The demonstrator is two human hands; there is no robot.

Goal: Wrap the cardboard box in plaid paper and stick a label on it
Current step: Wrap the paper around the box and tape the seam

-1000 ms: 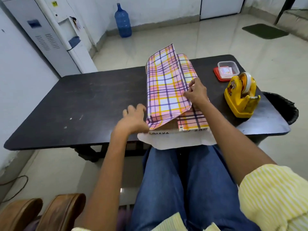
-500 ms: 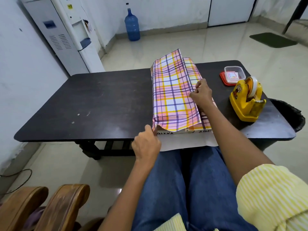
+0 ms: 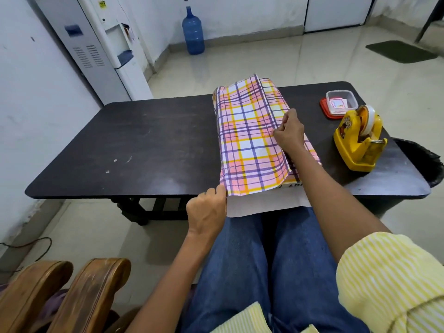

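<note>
The cardboard box [image 3: 292,185] lies lengthwise at the near right of the dark counter [image 3: 144,145], almost wholly covered by the plaid paper [image 3: 249,140]. Only its near end shows, with printed letters. The paper's white underside hangs over the counter's near edge onto the person's lap. The left grip [image 3: 207,207] pinches the paper's near left corner at that edge. The right grip [image 3: 289,133] rests on top of the box, fingers curled on the right edge of the folded-over flap. Right of the box stands a yellow tape dispenser [image 3: 358,140], and just beyond it a clear tub [image 3: 340,103] on a red lid.
</note>
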